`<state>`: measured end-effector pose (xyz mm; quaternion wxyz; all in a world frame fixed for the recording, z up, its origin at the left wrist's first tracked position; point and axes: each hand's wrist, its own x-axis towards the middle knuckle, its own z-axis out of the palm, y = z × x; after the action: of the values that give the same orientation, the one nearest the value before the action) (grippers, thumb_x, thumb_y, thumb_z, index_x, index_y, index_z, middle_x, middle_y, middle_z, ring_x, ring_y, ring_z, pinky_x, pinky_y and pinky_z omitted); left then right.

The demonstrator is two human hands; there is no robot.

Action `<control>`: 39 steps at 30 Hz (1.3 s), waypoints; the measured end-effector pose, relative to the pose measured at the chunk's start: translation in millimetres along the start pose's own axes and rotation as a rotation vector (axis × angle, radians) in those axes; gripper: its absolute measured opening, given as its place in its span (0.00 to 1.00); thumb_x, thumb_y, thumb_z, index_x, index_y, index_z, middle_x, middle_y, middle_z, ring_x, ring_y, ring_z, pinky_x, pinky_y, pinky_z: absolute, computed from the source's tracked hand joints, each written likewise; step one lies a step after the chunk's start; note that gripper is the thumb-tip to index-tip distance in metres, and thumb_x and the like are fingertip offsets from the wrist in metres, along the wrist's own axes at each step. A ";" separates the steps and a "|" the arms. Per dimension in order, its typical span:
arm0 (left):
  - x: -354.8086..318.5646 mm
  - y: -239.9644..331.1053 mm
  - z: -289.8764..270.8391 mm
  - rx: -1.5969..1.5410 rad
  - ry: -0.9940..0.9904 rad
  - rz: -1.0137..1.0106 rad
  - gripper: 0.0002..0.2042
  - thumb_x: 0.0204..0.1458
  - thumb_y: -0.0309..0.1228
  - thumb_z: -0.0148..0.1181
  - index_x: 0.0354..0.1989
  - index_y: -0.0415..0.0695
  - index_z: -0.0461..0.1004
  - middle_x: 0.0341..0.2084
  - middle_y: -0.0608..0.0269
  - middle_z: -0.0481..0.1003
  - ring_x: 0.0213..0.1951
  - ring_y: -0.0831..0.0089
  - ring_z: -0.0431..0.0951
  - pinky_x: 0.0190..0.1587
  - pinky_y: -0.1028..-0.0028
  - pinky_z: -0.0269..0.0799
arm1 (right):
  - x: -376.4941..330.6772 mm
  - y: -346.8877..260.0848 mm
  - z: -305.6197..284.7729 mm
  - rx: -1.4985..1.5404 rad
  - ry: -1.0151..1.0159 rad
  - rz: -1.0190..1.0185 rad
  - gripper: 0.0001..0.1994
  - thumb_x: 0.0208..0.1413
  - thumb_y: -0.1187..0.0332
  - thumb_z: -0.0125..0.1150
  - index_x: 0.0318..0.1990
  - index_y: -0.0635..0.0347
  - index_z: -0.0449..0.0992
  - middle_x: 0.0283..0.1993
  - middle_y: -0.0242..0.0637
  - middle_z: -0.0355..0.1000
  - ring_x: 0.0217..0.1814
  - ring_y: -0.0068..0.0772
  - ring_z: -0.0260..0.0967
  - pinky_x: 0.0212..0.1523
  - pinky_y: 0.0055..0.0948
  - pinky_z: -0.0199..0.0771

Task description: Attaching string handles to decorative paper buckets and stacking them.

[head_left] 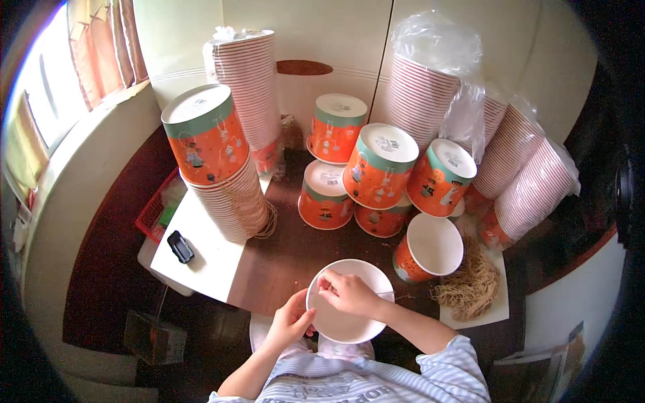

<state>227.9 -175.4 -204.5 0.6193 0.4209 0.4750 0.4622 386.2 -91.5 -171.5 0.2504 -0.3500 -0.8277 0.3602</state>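
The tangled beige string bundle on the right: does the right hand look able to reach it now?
Probably yes: no other container seems to block the way between the right hand and the string bundle, though the hand must first clear the round white paper bucket.

Peripheral items, as read on my remote feed. Upper left: a bright window (50, 74), bordered by a peach-and-brown curtain (94, 54); a yellow-green curtain (25, 134) hangs lower, nearer the view's rim. Rear: a cream panel (336, 33) bears a brown oval (304, 67) and, to its right, a dark vertical seam (387, 40). Left end of the dark brown table (269, 269): I locate a white sheet (208, 272) — a small black tray-like object (180, 247) rests on it. Adjacent: a red basket (150, 216) with green contents (170, 209). Lower left: I register a box-shaped object (154, 339) — material indistinct.
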 end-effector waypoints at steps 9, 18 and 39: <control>-0.3 4.0 1.7 0.038 -0.006 -0.002 0.21 0.51 0.26 0.50 0.54 0.40 0.55 0.21 0.64 0.72 0.21 0.83 0.70 0.22 0.82 0.66 | -0.9 1.7 3.1 -0.027 -0.005 -0.002 0.09 0.43 0.75 0.54 0.33 0.58 0.64 0.26 0.39 0.70 0.28 0.38 0.71 0.28 0.33 0.70; -0.2 4.4 2.3 0.048 -0.001 -0.005 0.22 0.51 0.27 0.50 0.55 0.41 0.54 0.21 0.64 0.72 0.21 0.82 0.70 0.23 0.82 0.66 | 0.1 2.5 5.8 -0.048 0.000 -0.012 0.09 0.43 0.76 0.53 0.34 0.58 0.64 0.27 0.38 0.70 0.28 0.38 0.71 0.28 0.32 0.71; -2.2 8.9 0.0 0.087 -0.042 -0.051 0.25 0.50 0.28 0.51 0.57 0.47 0.51 0.27 0.63 0.72 0.24 0.82 0.71 0.23 0.82 0.69 | 1.3 2.1 9.5 0.017 -0.033 0.007 0.09 0.45 0.73 0.51 0.37 0.58 0.64 0.25 0.42 0.70 0.29 0.43 0.71 0.29 0.38 0.70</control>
<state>226.1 -175.6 -195.5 0.6218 0.4448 0.4923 0.4161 379.8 -93.4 -178.7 0.2383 -0.3448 -0.8275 0.3737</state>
